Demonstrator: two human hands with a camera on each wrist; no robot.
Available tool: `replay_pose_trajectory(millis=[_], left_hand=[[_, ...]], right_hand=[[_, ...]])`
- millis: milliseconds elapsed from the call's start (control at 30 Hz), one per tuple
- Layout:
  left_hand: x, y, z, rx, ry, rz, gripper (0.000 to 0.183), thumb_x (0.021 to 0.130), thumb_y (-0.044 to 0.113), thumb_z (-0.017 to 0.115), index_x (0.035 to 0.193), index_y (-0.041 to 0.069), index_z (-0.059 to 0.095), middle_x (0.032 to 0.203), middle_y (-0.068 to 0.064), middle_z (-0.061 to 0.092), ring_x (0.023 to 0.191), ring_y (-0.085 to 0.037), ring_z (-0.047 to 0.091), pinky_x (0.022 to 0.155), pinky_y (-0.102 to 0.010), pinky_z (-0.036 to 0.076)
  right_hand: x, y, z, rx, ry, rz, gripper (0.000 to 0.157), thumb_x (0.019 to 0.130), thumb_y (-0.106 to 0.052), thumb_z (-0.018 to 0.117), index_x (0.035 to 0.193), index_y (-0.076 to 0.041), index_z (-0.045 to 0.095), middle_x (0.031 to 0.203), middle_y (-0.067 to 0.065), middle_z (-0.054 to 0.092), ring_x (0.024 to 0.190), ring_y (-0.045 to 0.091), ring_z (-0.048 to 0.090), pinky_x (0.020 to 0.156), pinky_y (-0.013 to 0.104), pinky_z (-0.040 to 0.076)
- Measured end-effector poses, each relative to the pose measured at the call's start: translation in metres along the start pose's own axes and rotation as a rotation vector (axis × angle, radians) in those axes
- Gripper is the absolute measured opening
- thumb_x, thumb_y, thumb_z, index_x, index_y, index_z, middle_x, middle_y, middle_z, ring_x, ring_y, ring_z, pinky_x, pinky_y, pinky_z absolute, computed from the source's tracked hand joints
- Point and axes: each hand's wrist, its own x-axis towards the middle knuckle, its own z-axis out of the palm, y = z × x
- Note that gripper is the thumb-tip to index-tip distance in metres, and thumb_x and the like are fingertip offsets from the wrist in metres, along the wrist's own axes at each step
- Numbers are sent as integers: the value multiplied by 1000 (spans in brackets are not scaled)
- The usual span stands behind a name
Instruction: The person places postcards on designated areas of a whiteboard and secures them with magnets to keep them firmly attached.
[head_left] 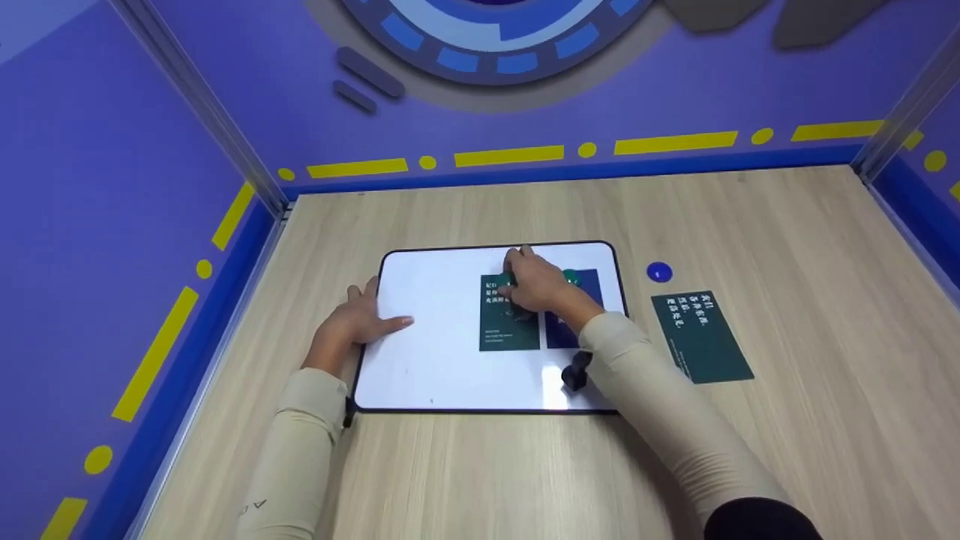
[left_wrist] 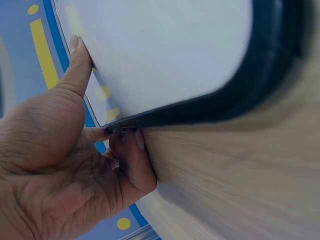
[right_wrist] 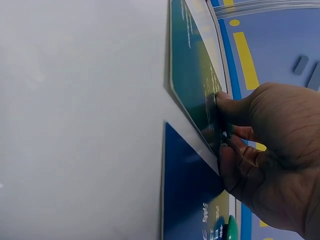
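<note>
A whiteboard (head_left: 427, 300) with a black rim lies on the wooden table. My left hand (head_left: 351, 319) grips its left edge, thumb on the white face and the other fingers curled at the rim in the left wrist view. A dark green card (head_left: 510, 334) with white writing lies on the board's right half. At that card's upper part my right hand (head_left: 538, 283) pinches a round green magnet (head_left: 505, 278), mostly hidden by the fingers. Right beside it is a dark blue card (right_wrist: 187, 190), partly under my right forearm in the head view, with another green magnet (head_left: 572, 277) at its top.
Right of the board, a blue round magnet (head_left: 659, 271) lies on the table (head_left: 480, 472). Below it is a second dark green card (head_left: 712, 341) with white writing, set at a slant. Blue-purple panels (head_left: 465, 127) stand behind the table and at both sides.
</note>
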Motion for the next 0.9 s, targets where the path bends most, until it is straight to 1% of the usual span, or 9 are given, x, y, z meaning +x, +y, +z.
replay_pose_trajectory(millis=[100, 267, 367, 567, 633, 900], left_hand=[[0, 0, 0, -3, 3, -1, 119, 96, 66, 69, 173, 11, -3, 172, -35, 11, 148, -53, 43, 126, -64, 36], [-2, 0, 0, 1, 13, -6, 119, 95, 66, 70, 173, 11, -1, 170, -35, 17, 145, -53, 46, 124, -64, 39], [-1, 0, 2, 6, 18, -3, 120, 95, 67, 70, 173, 11, -1, 171, -35, 15, 148, -55, 44, 124, -65, 39], [0, -2, 5, 14, 23, 20, 118, 95, 66, 70, 173, 9, 2, 168, -36, 21, 146, -54, 45, 123, -65, 40], [1, -2, 5, 14, 21, 23, 119, 94, 66, 70, 173, 9, 2, 167, -36, 21, 146, -54, 45, 123, -65, 40], [2, 0, 1, 15, 16, 14, 120, 94, 67, 71, 173, 10, 0, 170, -35, 17, 148, -55, 43, 124, -66, 38]], right_hand=[[1, 1, -1, 3, 4, -11, 44, 106, -34, 69, 140, -10, 55, 132, 11, 56, 113, 29, 60, 110, 49, 54], [1, 2, -1, 11, -6, -12, 46, 105, -35, 70, 140, -10, 55, 132, 11, 55, 114, 29, 61, 111, 49, 54], [1, 4, 0, 14, -9, -17, 45, 105, -35, 70, 140, -9, 56, 132, 11, 56, 114, 28, 61, 111, 49, 54], [0, 7, 1, -21, -6, -45, 45, 105, -34, 70, 139, -7, 56, 132, 14, 57, 110, 28, 62, 108, 49, 55], [0, 7, 1, -15, -4, -43, 45, 105, -34, 70, 138, -7, 56, 132, 13, 57, 109, 28, 61, 107, 49, 54], [-2, 7, -2, 26, 6, -42, 44, 105, -33, 70, 138, -8, 57, 133, 12, 57, 111, 28, 62, 110, 49, 54]])
